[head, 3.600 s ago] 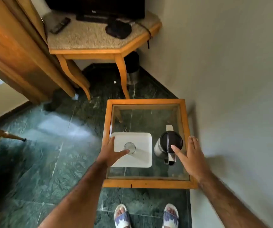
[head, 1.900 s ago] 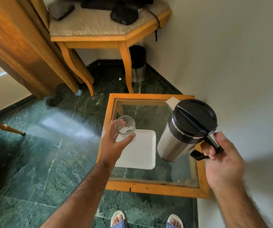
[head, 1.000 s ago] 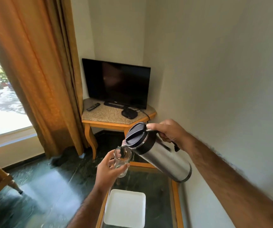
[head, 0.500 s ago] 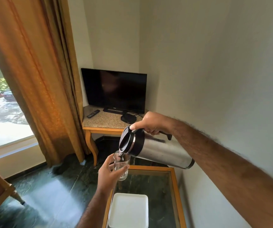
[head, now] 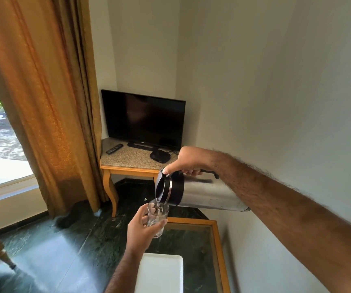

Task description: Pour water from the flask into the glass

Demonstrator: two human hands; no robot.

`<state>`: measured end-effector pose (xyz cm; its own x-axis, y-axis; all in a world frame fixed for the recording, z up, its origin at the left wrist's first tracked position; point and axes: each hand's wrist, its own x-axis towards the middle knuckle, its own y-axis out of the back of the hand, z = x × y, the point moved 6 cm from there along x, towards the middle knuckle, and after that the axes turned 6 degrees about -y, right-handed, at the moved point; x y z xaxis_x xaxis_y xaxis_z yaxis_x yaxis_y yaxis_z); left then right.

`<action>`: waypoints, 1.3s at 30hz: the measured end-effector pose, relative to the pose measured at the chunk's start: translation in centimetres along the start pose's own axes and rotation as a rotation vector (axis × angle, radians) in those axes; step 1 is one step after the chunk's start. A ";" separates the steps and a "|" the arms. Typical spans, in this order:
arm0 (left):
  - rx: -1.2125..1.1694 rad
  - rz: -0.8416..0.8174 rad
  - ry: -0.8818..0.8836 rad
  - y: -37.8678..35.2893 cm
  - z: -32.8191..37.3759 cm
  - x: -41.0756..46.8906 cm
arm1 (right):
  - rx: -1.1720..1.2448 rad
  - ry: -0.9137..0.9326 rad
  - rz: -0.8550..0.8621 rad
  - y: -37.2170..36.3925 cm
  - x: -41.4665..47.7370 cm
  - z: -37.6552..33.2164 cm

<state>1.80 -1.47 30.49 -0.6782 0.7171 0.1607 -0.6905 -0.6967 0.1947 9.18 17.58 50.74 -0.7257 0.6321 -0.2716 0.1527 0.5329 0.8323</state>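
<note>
A steel flask (head: pixel 204 194) with a black lid lies almost level in the air, its spout just over the rim of a clear glass (head: pixel 157 218). My right hand (head: pixel 188 160) grips the flask's black handle from above, thumb pressing the lid. My left hand (head: pixel 140 229) holds the glass upright from the left side, above the far edge of the glass-topped table. A thin stream of water runs from the spout into the glass.
Below stands a wood-framed glass table (head: pixel 218 240) with a white tray (head: pixel 159 273) on it. A corner table (head: pixel 128 160) carries a TV (head: pixel 144 120), a remote and a black box. An orange curtain (head: pixel 43 102) hangs at the left; the wall is close on the right.
Both hands lifted the glass and flask off the table. The flask has tipped from slanted to nearly level, and water now flows into the glass.
</note>
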 end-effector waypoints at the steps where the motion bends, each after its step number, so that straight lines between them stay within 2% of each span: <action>1: 0.003 0.003 0.000 0.0 -0.1 0.0 | -0.009 -0.003 -0.003 0.0 0.0 -0.1; 20: 0.014 0.040 -0.023 1.0 -1.3 -0.9 | -0.127 -0.049 -0.097 -1.4 1.2 -1.4; 27: 0.038 0.000 -0.047 1.1 -1.1 -1.4 | -0.110 -0.054 -0.080 -1.5 0.7 -1.4; 39: 0.004 0.007 -0.031 0.8 -1.1 -2.5 | -0.107 -0.067 -0.162 -1.8 -1.5 -2.4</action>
<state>2.66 -3.83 29.18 -0.6748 0.7125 0.1921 -0.6845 -0.7016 0.1977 8.39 14.30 50.87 -0.6880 0.5812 -0.4347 -0.0372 0.5699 0.8209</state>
